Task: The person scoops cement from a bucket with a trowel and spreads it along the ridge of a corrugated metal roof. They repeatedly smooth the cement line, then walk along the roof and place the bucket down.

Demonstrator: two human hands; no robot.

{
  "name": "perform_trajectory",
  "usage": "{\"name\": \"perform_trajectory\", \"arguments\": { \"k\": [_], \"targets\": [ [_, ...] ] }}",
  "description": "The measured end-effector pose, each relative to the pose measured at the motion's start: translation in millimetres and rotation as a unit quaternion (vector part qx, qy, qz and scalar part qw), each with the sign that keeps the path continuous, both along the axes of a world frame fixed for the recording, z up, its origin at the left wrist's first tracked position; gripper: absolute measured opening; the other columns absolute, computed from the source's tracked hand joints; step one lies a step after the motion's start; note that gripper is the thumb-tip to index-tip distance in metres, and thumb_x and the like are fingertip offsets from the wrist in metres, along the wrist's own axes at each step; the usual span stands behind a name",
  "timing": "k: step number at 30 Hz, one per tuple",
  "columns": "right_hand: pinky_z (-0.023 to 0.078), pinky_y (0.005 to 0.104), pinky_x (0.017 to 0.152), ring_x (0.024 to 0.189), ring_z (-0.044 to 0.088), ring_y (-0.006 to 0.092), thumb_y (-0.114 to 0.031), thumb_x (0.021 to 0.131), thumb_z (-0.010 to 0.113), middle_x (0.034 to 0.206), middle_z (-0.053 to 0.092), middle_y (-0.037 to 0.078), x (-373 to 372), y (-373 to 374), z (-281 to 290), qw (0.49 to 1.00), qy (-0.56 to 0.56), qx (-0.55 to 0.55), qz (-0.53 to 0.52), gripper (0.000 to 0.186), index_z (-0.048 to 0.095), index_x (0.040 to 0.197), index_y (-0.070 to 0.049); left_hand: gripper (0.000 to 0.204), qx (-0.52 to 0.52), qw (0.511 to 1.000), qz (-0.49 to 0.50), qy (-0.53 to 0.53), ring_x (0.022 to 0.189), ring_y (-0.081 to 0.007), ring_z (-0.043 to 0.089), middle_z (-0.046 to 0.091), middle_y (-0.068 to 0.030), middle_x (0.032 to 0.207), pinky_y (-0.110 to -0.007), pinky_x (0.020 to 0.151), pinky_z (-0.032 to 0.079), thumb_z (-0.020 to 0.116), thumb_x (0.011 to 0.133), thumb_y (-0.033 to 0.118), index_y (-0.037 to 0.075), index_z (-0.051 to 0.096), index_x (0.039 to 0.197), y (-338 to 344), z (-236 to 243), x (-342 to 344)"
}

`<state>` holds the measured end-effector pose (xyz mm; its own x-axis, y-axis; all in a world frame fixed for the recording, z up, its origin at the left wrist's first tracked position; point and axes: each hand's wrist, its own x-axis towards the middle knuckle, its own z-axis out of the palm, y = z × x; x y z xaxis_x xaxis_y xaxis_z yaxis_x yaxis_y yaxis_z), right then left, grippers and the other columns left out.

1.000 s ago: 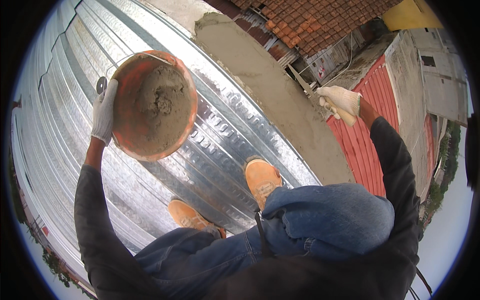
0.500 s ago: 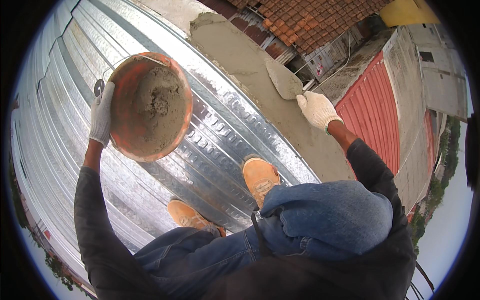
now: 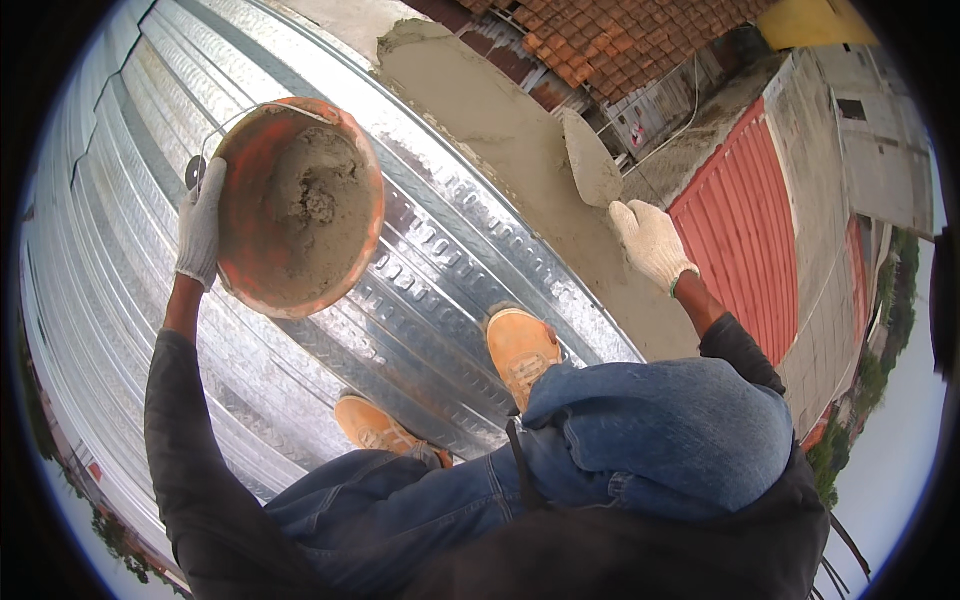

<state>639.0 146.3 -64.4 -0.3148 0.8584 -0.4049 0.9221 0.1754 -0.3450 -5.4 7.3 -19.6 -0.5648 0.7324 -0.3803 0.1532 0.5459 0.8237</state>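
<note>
In a pale knit glove, my left hand grips the left rim of an orange bucket, tilted so its mouth faces me. Wet grey mortar fills part of it, and its wire handle lies over the far rim. My right hand, gloved too, is closed on a trowel; the fingers hide its handle. The mortar-smeared blade is at the outer edge of a wall top coated with smooth wet mortar.
Shiny corrugated metal roofing lies under my shoes and stretches left. Beyond the wall top are a tiled roof, red corrugated sheets and a grey block wall, seemingly lower down.
My right hand has moved a little right and nearer to me with the trowel, whose blade has turned more upright in view. The left hand and bucket have barely shifted.
</note>
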Motion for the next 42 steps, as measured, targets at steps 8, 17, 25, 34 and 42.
{"name": "perform_trajectory", "arguments": {
  "k": [8,17,25,34,42],
  "targets": [
    [0.044,0.0299,0.046,0.047,0.051,0.0106,-0.042,0.114,0.055,0.061,0.054,0.000,-24.9,119.5,23.8,0.885,0.086,-0.432,-0.152,0.046,0.066,0.088,-0.006,0.066,0.016,1.000,-0.003,-0.010,0.110,-0.0154,0.075,0.079,-0.0082,0.126,-0.032,0.099,0.060,0.068,0.114,0.055,-0.004,0.074,0.143,-5.0,-0.2,2.8],
    [0.052,0.0298,0.038,0.042,0.051,0.0080,-0.045,0.117,0.058,0.064,0.057,-0.002,46.0,83.1,26.9,0.842,0.107,-0.487,-0.207,0.050,0.065,0.085,-0.007,0.063,0.002,1.000,0.009,-0.021,0.114,-0.0175,0.075,0.078,-0.0101,0.131,-0.033,0.101,0.061,0.066,0.116,0.053,-0.002,0.071,0.147,-4.6,5.5,-1.6],
    [0.046,0.0246,0.039,0.043,0.049,0.0045,-0.044,0.116,0.058,0.065,0.058,-0.004,5.8,71.0,41.3,0.828,0.236,-0.435,-0.265,0.045,0.064,0.090,-0.008,0.059,0.008,1.000,-0.005,-0.018,0.115,-0.0170,0.075,0.078,-0.0094,0.133,-0.034,0.101,0.061,0.065,0.116,0.051,0.001,0.072,0.147,-3.3,26.7,21.5],
    [0.040,0.0293,0.042,0.048,0.051,0.0091,-0.038,0.113,0.058,0.061,0.054,-0.001,70.4,56.9,20.4,0.839,0.101,-0.469,-0.258,0.043,0.064,0.085,-0.007,0.053,0.034,0.995,-0.072,0.063,0.112,-0.0148,0.071,0.077,-0.0066,0.128,-0.034,0.100,0.059,0.064,0.118,0.047,0.001,0.075,0.144,4.5,43.6,50.9],
    [0.042,0.0358,0.044,0.049,0.051,0.0130,-0.045,0.109,0.062,0.062,0.054,0.001,162.3,3.0,53.5,0.864,0.035,-0.421,-0.273,0.044,0.066,0.087,-0.007,0.051,0.049,0.982,-0.118,0.136,0.109,-0.0144,0.069,0.077,-0.0062,0.122,-0.034,0.098,0.057,0.065,0.118,0.044,0.000,0.075,0.141,15.9,50.0,64.6]
  ]
}}
